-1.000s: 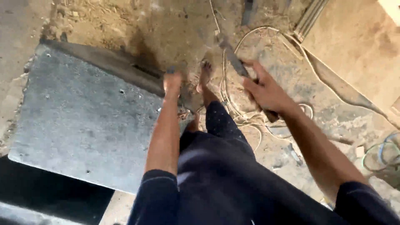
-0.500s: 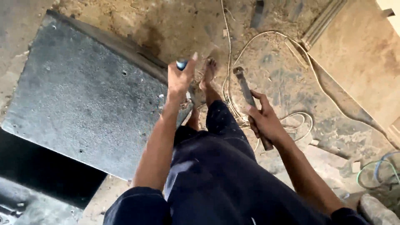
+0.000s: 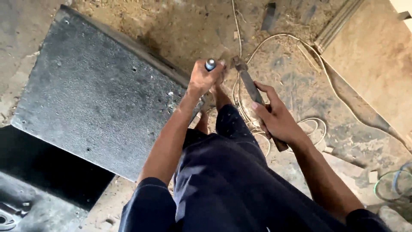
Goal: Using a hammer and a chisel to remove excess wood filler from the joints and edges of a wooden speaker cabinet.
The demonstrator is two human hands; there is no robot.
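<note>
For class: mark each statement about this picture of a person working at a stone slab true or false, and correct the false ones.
1. The left hand grips a metal chisel by the edge of the grey stone slab. True.
2. The right hand is empty. False: it holds a hammer by the handle.
3. A pale cable lies on the dusty floor. True.
4. The slab is bright red. False: it is dark grey and speckled.
5. The person wears dark blue sleeves. True.
</note>
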